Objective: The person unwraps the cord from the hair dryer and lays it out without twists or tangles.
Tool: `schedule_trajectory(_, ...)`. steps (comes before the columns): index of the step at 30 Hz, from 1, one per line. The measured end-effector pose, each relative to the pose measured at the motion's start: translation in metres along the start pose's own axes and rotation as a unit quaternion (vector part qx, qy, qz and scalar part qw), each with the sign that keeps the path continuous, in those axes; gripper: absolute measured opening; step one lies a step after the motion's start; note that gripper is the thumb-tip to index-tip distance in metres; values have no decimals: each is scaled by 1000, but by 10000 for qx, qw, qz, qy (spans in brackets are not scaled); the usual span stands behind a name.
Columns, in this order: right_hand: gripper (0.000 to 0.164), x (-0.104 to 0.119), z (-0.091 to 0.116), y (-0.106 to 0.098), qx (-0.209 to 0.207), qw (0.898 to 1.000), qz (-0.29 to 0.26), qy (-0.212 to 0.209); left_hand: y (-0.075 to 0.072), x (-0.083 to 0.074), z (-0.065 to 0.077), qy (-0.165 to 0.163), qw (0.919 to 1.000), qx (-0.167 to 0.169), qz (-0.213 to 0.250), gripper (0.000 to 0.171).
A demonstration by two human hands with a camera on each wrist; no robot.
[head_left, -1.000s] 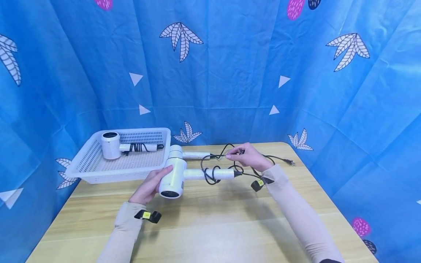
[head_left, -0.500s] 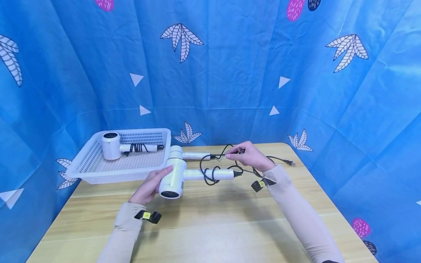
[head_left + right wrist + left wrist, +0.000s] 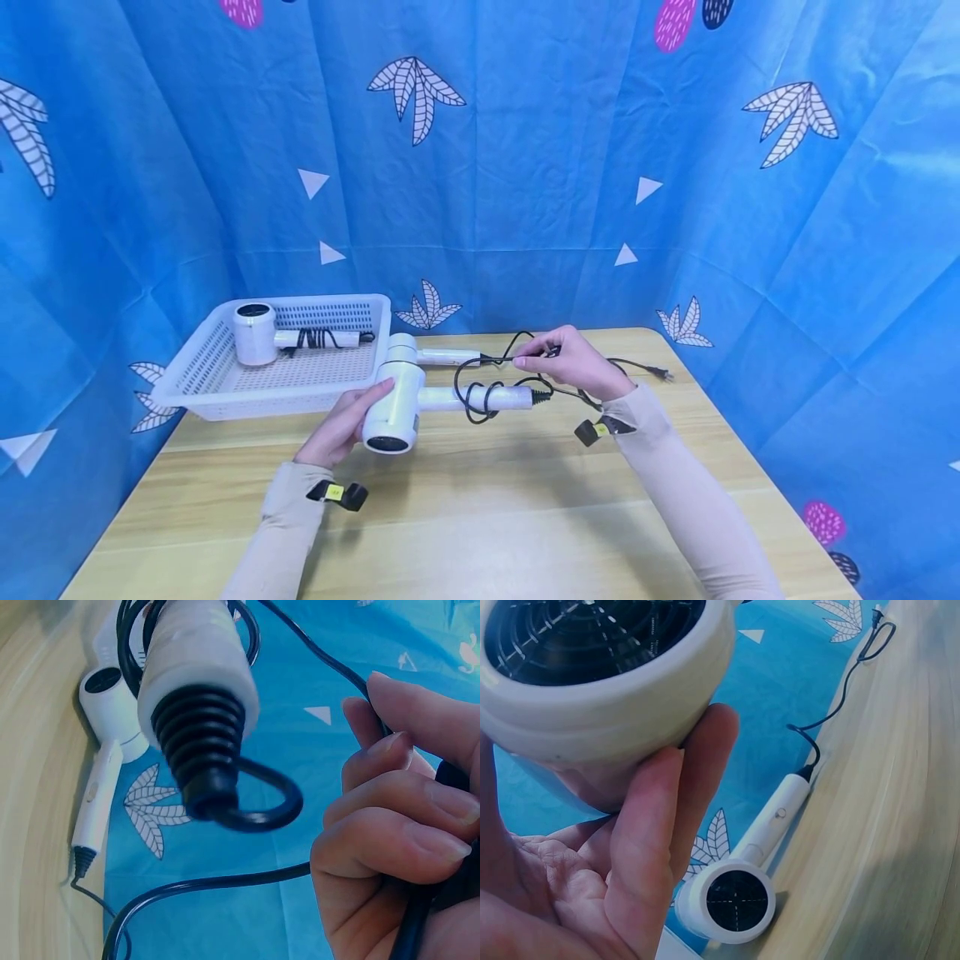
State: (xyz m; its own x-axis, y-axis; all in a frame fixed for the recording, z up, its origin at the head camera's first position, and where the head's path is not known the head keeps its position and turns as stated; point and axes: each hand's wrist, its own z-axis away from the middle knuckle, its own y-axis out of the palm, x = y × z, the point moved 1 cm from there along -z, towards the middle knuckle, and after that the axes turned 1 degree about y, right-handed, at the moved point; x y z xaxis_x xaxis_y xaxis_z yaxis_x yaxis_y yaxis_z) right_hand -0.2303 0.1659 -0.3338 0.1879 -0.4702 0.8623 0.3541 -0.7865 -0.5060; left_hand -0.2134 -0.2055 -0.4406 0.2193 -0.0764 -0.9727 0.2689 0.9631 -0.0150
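Observation:
My left hand (image 3: pixel 347 425) holds a white hair dryer (image 3: pixel 393 407) by its barrel, above the table, its handle pointing right. In the left wrist view, the fingers (image 3: pixel 649 840) curve round the barrel beneath its dark grille (image 3: pixel 592 634). A black cord (image 3: pixel 315 649) loops loosely round the handle (image 3: pixel 442 398). Right of the handle's end, my right hand (image 3: pixel 573 364) pinches this cord between thumb and forefinger. In the right wrist view its other fingers are curled, with more cord passing by the palm.
Behind the held dryer, another white hair dryer (image 3: pixel 769 829) lies on the wooden table (image 3: pixel 480 517). A white plastic basket (image 3: pixel 277 396) at the back left holds a third dryer (image 3: pixel 255 335), cord wrapped round its handle. A plug (image 3: pixel 662 373) lies at the back right.
My right hand has shifted very slightly right and down, and the slack cord below it has moved a little. The left hand and its hair dryer stay in place.

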Motion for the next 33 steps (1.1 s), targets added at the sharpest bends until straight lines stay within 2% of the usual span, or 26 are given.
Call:
schedule_trajectory(8, 18, 0, 12, 8, -123, 9992, 298, -254, 0, 0, 0, 11, 10000, 7, -14, 74)
schedule_trajectory(15, 21, -3, 22, 17, 85, 9990, 295, -312, 0, 0, -1, -14, 10000, -49, -17, 74)
schedule_trajectory(22, 15, -6, 33, 25, 223, 9976, 448, -478, 0, 1, -1, -14, 9999, -96, -40, 74)
schedule_trajectory(29, 13, -6, 44, 26, 387, 9961, 517, -606, 0, 1, -2, 13, 9998, -156, -80, 74)
schedule_trajectory(33, 11, -6, 48, 25, 463, 9938, 730, -704, -2, 4, -4, 75, 9999, -132, 59, 71)
